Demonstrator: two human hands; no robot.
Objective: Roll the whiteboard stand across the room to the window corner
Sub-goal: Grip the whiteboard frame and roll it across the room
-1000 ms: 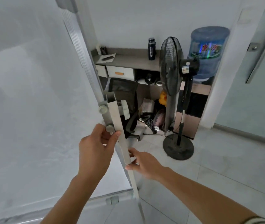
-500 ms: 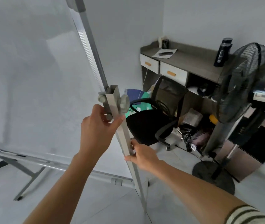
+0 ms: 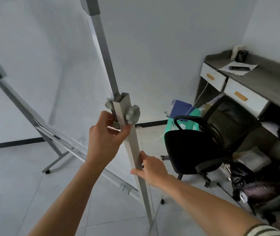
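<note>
The whiteboard stand's near grey upright [image 3: 133,147] runs from top centre down to the floor, with round knobs [image 3: 133,114] at its height joint. The white board panel [image 3: 38,68] fills the left. My left hand [image 3: 106,135] grips the upright just under the knobs. Lower down, my right hand [image 3: 150,167] holds the same post from the right side. The far leg [image 3: 54,160] ends in a small caster [image 3: 47,171] on the tiled floor.
A black office chair [image 3: 195,150] stands close to the right of the post. Behind it a grey desk [image 3: 263,80] with two drawers lines the right wall, with bags and clutter underneath. Open tiled floor [image 3: 16,193] lies to the left.
The view has swung left: the fan and water bottle have left the frame, and the chair, the room corner and the stand's far leg have come in. Both hands keep their grip.
</note>
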